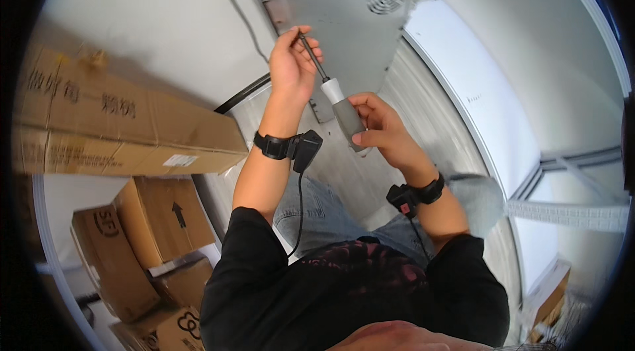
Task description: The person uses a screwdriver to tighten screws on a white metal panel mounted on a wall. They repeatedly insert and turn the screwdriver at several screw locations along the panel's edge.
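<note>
Between my two hands I hold a screwdriver (pixel 345 115) with a grey and white handle and a dark shaft, tilted with its tip up and to the left. My right hand (pixel 383 127) grips the handle, thumb on one side and fingers on the other. The fingers of my left hand (pixel 296 63) are closed around the tip end of the shaft. Whether a bit or screw sits at the tip is hidden by those fingers. Just beyond my hands stands a grey metal cabinet (pixel 344 13) with a round vent.
A long cardboard box (pixel 132 126) lies at the left, above several smaller cartons (pixel 165 219). A black cable (pixel 238 10) hangs down the white wall by the cabinet. On the right is a white frame with a crossbar (pixel 569 213). Black straps with small devices circle both wrists, their cables trailing down.
</note>
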A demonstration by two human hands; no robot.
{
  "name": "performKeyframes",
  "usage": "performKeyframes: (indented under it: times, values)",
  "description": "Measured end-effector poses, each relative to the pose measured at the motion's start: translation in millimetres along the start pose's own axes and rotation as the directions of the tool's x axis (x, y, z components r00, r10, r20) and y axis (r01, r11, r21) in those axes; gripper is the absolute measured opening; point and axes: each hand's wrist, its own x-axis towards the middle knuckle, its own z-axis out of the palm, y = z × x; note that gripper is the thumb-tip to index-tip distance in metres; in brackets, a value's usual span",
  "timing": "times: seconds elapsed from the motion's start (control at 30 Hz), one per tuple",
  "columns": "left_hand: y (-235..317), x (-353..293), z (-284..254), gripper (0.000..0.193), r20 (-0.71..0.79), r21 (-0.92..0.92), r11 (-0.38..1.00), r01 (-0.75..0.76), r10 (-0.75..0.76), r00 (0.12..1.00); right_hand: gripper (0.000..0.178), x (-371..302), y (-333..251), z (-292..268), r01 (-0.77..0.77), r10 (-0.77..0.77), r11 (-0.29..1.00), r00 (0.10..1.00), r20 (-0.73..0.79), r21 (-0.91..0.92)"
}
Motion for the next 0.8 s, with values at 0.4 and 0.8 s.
performKeyframes:
  times: [0.4,0.8]
  values:
    - [-148,41,78,0.019,0.287,0.151,0.979,0.137,-0.176,0.942,0.049,-81,-84,-202,-0.127,0.097,0.989,0.949,-0.299,-0.08]
    - [-437,128,115,0.012,0.095,0.505,0.742,0.44,-0.555,0.827,0.026,-157,27,-466,-0.274,0.231,0.962,0.817,-0.529,-0.003]
